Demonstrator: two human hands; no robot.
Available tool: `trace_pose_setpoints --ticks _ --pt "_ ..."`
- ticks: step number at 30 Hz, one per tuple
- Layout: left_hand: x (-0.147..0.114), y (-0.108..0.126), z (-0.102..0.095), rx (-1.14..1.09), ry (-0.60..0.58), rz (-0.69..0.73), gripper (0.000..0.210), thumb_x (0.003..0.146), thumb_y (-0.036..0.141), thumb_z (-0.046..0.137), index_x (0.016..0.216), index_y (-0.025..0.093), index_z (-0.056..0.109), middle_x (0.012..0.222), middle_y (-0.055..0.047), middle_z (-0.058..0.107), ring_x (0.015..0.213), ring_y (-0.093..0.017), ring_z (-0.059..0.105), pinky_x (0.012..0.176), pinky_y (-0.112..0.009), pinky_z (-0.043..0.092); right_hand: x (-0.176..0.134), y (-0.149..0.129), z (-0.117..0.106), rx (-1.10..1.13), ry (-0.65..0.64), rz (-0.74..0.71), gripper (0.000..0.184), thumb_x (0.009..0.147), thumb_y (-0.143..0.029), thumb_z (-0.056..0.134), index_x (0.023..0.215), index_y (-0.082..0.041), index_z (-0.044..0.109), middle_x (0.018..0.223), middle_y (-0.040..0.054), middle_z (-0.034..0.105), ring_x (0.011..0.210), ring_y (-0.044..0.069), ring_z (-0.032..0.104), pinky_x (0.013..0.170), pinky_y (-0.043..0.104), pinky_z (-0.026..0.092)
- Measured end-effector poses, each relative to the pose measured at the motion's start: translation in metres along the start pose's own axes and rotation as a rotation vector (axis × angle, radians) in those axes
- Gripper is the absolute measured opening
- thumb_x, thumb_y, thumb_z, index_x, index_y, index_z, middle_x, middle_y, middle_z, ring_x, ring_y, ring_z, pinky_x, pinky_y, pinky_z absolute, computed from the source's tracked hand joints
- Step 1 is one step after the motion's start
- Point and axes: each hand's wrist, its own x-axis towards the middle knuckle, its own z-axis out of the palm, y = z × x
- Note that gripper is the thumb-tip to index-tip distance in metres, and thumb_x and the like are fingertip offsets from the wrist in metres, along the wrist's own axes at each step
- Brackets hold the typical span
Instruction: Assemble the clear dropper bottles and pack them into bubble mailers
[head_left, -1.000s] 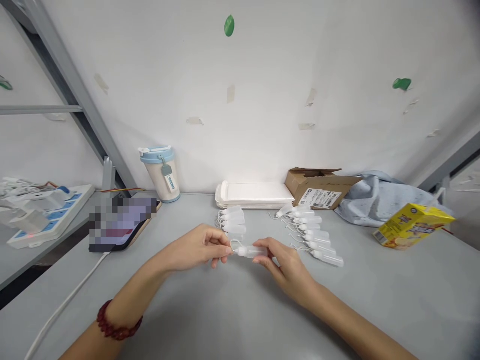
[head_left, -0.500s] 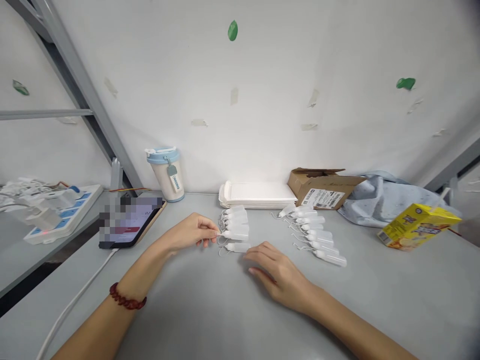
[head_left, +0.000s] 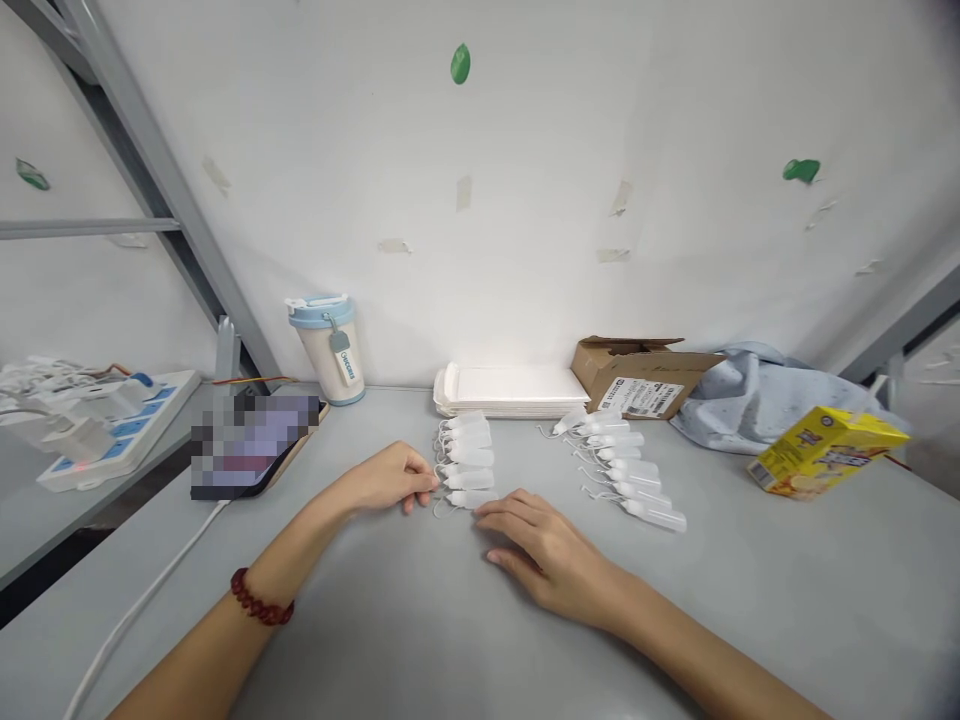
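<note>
- Left hand (head_left: 397, 478): beside bottles (head_left: 471, 457); grip cannot be determined.
- Right hand (head_left: 551, 550): unclenched, fingertips at nearest bottle (head_left: 471, 499).
- Cup tag (head_left: 345, 367), box label (head_left: 637, 397): lettering indistinct.

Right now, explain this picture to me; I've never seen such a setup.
No machine here: a person's bare left hand and right hand, seen from a head-worn camera. On the grey table lie small translucent bottles, in a left row and a right group. Behind are a white stack and a cardboard box; a cup and phone are left, a yellow carton right. The right hand is at the base of the left row's nearest bottle; the left hand is just left of that row; whether it pinches anything is unclear.
</note>
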Motion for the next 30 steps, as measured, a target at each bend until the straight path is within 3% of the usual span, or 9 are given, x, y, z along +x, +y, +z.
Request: trace_pose_setpoints --ticks 6,11,14,17,20,25,30 --pt "0.004 -0.006 0.000 0.022 0.020 0.012 0.035 0.070 0.047 0.055 0.060 0.014 0.062 0.060 -0.002 0.062 0.049 -0.012 0.051 0.052 -0.022 0.036 -0.001 -0.001 -0.001 0.000 -0.026 0.005 0.023 0.087 -0.018 0.048 0.109 -0.018 0.054 0.111 0.0089 0.061 0.099 0.020 0.054 0.083 0.036 0.045" --pt "0.000 0.001 0.000 0.027 0.108 -0.011 0.029 0.070 0.040 0.054 0.055 0.015 0.059 0.047 0.002 0.054 0.049 -0.013 0.051 0.053 -0.023 0.036 -0.001 -0.001 -0.001 0.002 -0.022 -0.005 0.022 0.087 -0.017 0.047 0.108 -0.019 0.054 0.109 0.0092 0.062 0.099 0.019 0.054 0.083 0.035 0.045" --pt "-0.001 0.002 0.000 0.012 0.160 -0.012 0.026 0.070 0.037 0.052 0.055 0.016 0.058 0.050 0.001 0.057 0.048 -0.013 0.051 0.052 -0.023 0.036 0.000 -0.001 -0.002 0.016 -0.005 -0.026 0.022 0.088 -0.017 0.046 0.108 -0.019 0.055 0.107 0.0087 0.063 0.097 0.019 0.055 0.082 0.035 0.045" --pt "0.002 0.000 0.001 -0.007 0.235 -0.017 0.024 0.069 0.035 0.051 0.060 0.015 0.059 0.062 -0.001 0.063 0.047 -0.012 0.051 0.052 -0.023 0.038 0.002 0.003 -0.006 0.043 0.056 -0.046 0.018 0.090 -0.019 0.044 0.102 -0.019 0.058 0.100 0.0081 0.064 0.092 0.018 0.056 0.080 0.033 0.046" --pt "0.005 -0.002 0.003 -0.015 0.311 -0.030 0.024 0.069 0.035 0.049 0.065 0.015 0.061 0.064 -0.001 0.064 0.046 -0.012 0.051 0.051 -0.024 0.038 0.005 0.019 -0.014 0.004 0.177 0.028 0.019 0.092 -0.021 0.040 0.093 -0.019 0.059 0.089 0.0070 0.065 0.084 0.017 0.057 0.075 0.032 0.047" --pt "0.005 0.000 0.006 -0.014 0.386 -0.050 0.023 0.068 0.036 0.049 0.065 0.016 0.060 0.062 0.000 0.061 0.047 -0.013 0.051 0.050 -0.024 0.039 0.002 0.066 -0.031 -0.358 0.371 0.175 0.018 0.090 -0.020 0.043 0.093 -0.015 0.060 0.092 0.0111 0.063 0.087 0.021 0.055 0.076 0.035 0.044" --pt "0.003 0.004 0.008 0.004 0.405 -0.040 0.023 0.070 0.034 0.048 0.066 0.015 0.060 0.064 -0.001 0.061 0.049 -0.013 0.051 0.050 -0.024 0.038 -0.004 0.093 -0.042 -0.804 0.173 0.382 0.041 0.079 0.003 0.035 0.108 -0.016 0.057 0.125 0.0138 0.053 0.110 0.029 0.047 0.080 0.042 0.039"
